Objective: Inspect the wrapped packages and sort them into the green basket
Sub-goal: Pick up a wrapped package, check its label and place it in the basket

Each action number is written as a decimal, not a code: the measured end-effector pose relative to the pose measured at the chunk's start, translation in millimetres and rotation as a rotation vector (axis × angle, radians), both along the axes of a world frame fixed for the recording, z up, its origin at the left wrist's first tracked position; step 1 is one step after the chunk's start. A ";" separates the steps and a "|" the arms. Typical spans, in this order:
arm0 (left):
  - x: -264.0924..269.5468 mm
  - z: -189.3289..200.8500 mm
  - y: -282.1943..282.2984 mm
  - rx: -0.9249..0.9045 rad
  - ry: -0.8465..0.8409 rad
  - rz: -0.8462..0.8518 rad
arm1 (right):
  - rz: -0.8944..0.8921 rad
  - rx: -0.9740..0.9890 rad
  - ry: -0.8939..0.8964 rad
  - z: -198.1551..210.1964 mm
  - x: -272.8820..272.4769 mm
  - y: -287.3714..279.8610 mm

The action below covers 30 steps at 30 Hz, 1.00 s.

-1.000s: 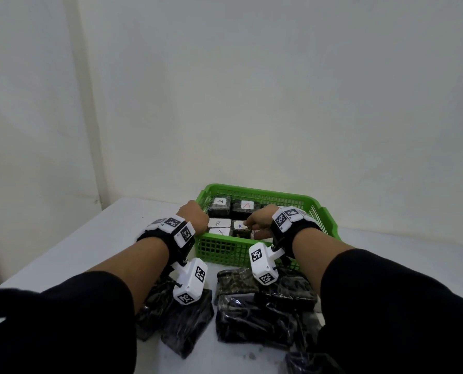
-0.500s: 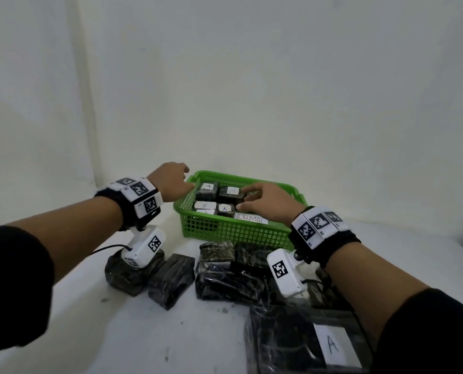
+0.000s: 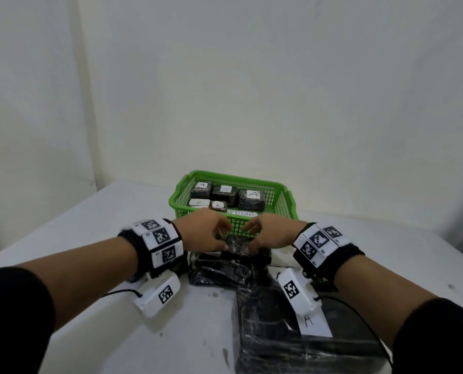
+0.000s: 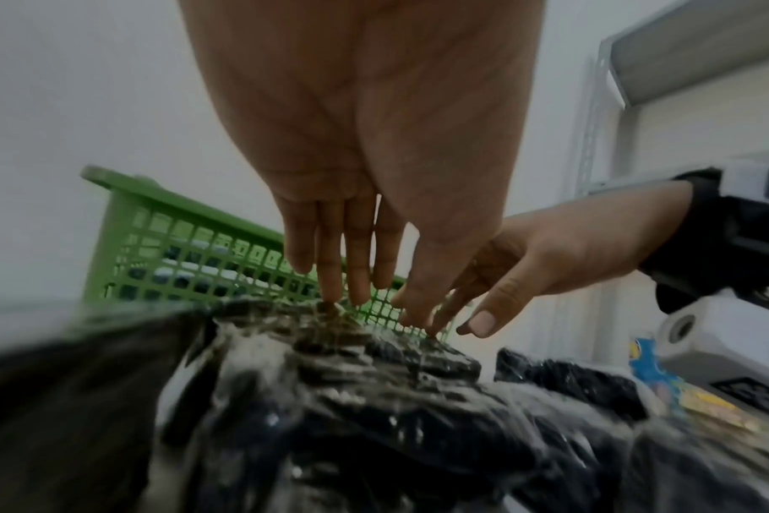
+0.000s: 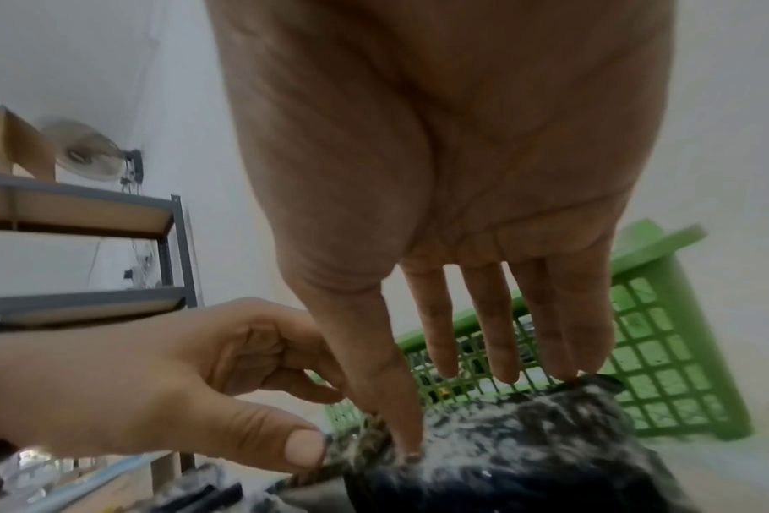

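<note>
The green basket (image 3: 181,190) (image 4: 124,187) (image 5: 654,250) stands at the back of the white table with several wrapped packages (image 3: 252,198) inside, their white labels reading A or B. Just in front of it lies a dark plastic-wrapped package (image 3: 238,245) (image 4: 374,357) (image 5: 527,427) on top of a small pile. My left hand (image 3: 225,242) (image 4: 374,305) touches its left end with fingertips and thumb. My right hand (image 3: 252,245) (image 5: 475,409) comes down on its right end, fingers straight, thumb tip pressing the wrap. Neither hand has closed round it.
More dark packages (image 3: 219,271) lie under and around the touched one. A large flat wrapped package (image 3: 273,333) with a white A label (image 3: 314,323) lies near the front right. A paper reading NORMAL (image 3: 241,213) sits at the basket's front. A metal shelf (image 5: 88,208) stands to the left.
Both hands have drawn back out of the basket and dropped onto the package in front of it. The head view has tilted down and the basket now shows one more A package.
</note>
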<state>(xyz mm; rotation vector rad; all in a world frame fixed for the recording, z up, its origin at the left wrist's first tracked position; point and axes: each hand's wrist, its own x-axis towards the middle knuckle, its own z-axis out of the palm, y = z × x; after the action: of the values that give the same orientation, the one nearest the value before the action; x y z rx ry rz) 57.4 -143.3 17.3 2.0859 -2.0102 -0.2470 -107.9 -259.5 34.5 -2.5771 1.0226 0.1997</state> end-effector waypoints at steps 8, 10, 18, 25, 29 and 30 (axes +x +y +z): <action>-29.6 -25.5 -36.0 0.082 -0.228 -0.002 | -0.035 -0.112 0.162 -14.0 -8.7 -14.3; -31.2 -26.0 -42.4 0.087 -0.287 0.003 | -0.041 -0.108 0.158 -13.8 -9.7 -15.2; -25.5 -31.0 -44.0 0.042 -0.344 -0.022 | -0.077 0.019 0.091 -18.6 -12.1 -15.4; -22.8 -18.5 -36.1 -0.019 -0.115 0.028 | -0.048 -0.030 -0.110 -12.0 -25.3 -18.3; -12.1 -1.0 -23.1 -0.146 0.240 0.071 | -0.066 0.192 -0.441 3.3 -42.8 -22.5; -9.8 2.2 -20.5 -0.182 0.338 0.082 | -0.083 0.263 -0.542 7.6 -46.9 -21.3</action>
<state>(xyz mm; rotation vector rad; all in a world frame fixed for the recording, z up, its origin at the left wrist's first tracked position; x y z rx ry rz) 47.6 -163.7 19.4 1.8655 -1.6805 -0.3602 -154.8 -280.8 42.1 -2.1632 0.8269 -0.3470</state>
